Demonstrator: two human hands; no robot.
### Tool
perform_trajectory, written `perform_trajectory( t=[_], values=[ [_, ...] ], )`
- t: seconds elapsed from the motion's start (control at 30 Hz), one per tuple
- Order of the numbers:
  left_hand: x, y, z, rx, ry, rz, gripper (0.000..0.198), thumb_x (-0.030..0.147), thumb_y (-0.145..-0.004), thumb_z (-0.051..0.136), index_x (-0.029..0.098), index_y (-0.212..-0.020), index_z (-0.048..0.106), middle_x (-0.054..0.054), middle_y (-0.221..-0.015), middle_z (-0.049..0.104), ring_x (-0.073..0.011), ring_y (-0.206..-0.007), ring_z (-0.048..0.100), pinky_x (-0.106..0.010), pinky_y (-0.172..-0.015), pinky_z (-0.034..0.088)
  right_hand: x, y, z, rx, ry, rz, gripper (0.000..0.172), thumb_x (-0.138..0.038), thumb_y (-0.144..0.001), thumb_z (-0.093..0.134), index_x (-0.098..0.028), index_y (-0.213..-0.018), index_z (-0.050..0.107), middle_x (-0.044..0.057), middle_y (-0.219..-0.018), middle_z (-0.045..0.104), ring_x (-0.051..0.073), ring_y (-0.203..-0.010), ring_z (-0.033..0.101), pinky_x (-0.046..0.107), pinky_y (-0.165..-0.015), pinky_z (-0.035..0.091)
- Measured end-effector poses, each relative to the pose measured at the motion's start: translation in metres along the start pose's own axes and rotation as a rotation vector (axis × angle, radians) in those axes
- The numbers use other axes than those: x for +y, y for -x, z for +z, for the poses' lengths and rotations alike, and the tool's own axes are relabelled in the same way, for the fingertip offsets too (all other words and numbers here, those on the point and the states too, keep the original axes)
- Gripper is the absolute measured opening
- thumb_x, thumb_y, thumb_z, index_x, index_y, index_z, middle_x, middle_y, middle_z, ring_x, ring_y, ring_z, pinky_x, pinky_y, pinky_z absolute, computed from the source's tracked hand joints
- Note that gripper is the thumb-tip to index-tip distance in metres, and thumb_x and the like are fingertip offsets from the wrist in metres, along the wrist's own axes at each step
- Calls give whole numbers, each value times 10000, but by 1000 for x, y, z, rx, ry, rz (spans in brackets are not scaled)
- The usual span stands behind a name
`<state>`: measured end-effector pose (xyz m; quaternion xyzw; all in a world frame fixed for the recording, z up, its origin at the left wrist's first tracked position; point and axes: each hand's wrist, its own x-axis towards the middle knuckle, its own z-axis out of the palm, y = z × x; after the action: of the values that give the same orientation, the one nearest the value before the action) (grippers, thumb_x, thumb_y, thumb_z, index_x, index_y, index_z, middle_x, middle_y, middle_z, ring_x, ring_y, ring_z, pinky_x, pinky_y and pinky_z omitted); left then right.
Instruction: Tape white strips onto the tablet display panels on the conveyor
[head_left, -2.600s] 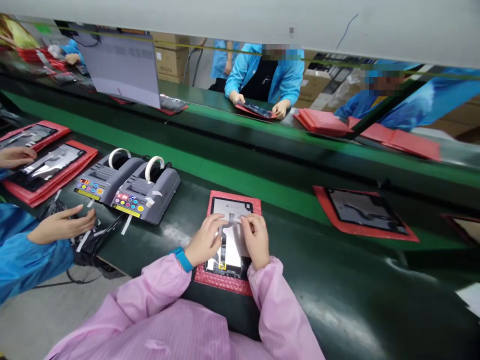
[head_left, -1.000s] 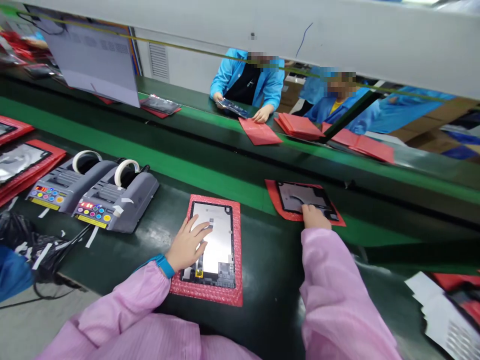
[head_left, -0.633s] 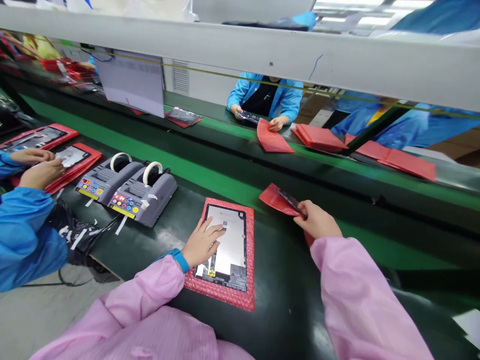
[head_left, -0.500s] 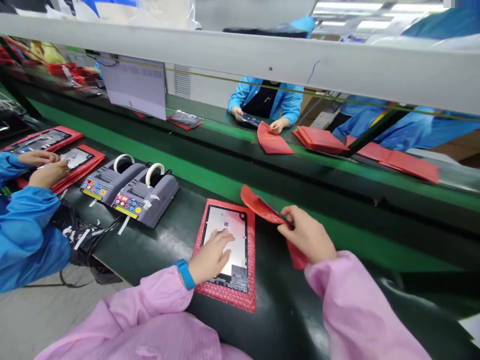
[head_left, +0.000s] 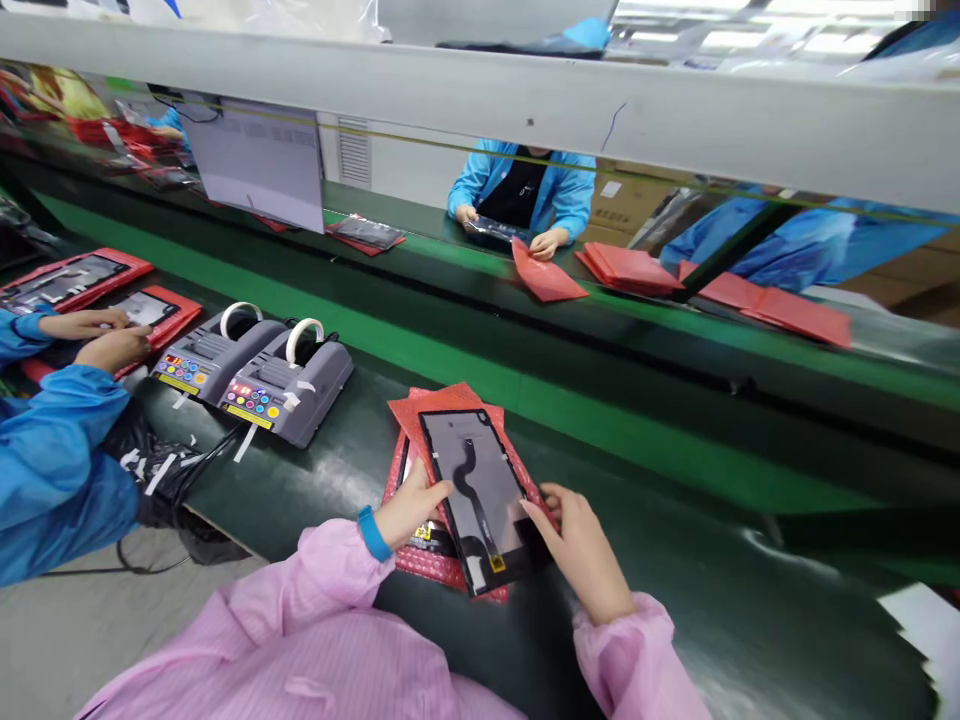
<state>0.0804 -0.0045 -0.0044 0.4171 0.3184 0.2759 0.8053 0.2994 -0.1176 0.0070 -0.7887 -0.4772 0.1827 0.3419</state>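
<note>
A dark tablet-sized panel with a grey back, a black ribbon cable and a yellow connector lies tilted on a red bubble sheet. My left hand grips the left edge, thumb on top. On the right edge my right hand holds the panel and sheet, its thumb also on top. Underneath, mostly covered, another device rests on a red bubble wrap on the dark green table.
Two grey tape dispensers stand at the left. Further left, a co-worker's hands work over red-wrapped devices. Across the bench a person in blue handles a red sheet. A white shelf beam runs overhead.
The panel and red sheet in my right hand have come left and down, over the device on the table. My left hand has left that device's surface and taken the panel's left edge.
</note>
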Motion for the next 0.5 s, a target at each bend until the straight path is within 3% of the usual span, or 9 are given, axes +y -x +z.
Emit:
perform_trajectory(
  t=[0.07, 0.13, 0.2, 0.27, 0.37, 0.5],
  values=[
    [6, 0, -6, -29, -53, -12, 670, 450, -822, 682, 229, -1366, 361, -98, -1147, 665, -179, -723, 690, -270, -532, 561, 18, 9, 7, -122, -175, 147, 474, -634, -777, 607, -213, -993, 609, 35, -797, 636, 201, -675, 600, 379, -684, 503],
    [13, 0, -12, -59, -142, 1, 612, 487, -855, 640, 208, -1352, 416, -92, -1093, 684, -183, -742, 686, -283, -571, 562, 24, 20, 20, -240, -369, 256, 543, -706, -743, 598, -215, -974, 593, -13, -693, 600, 135, -490, 496, 305, -509, 431],
    [18, -1, -17, -72, -235, 47, 565, 495, -869, 624, 199, -1326, 471, -80, -1058, 694, -188, -792, 684, -295, -641, 570, 24, 29, 33, -264, -480, 328, 602, -755, -691, 608, -216, -959, 585, -38, -640, 572, 100, -404, 405, 272, -420, 340],
    [21, -1, -21, -66, -287, 81, 542, 489, -866, 633, 198, -1304, 500, -68, -1034, 699, -177, -795, 677, -286, -662, 566, 21, 33, 42, -236, -503, 353, 591, -747, -674, 636, -218, -933, 588, -35, -640, 582, 104, -409, 429, 269, -413, 341],
    [20, -2, -26, -39, -242, 55, 578, 511, -842, 651, 200, -1300, 485, -55, -1004, 699, -153, -714, 662, -253, -576, 539, 16, 32, 46, -169, -485, 343, 512, -674, -680, 695, -226, -905, 588, 1, -726, 645, 164, -570, 587, 294, -511, 446],
    [20, -1, -31, 13, -164, -16, 656, 564, -779, 682, 205, -1292, 485, -40, -966, 698, -133, -617, 633, -232, -493, 491, -1, 30, 46, -136, -628, 357, 536, -618, -709, 710, -243, -1056, 547, 19, -839, 692, 208, -761, 662, 328, -666, 508]
  ],
)
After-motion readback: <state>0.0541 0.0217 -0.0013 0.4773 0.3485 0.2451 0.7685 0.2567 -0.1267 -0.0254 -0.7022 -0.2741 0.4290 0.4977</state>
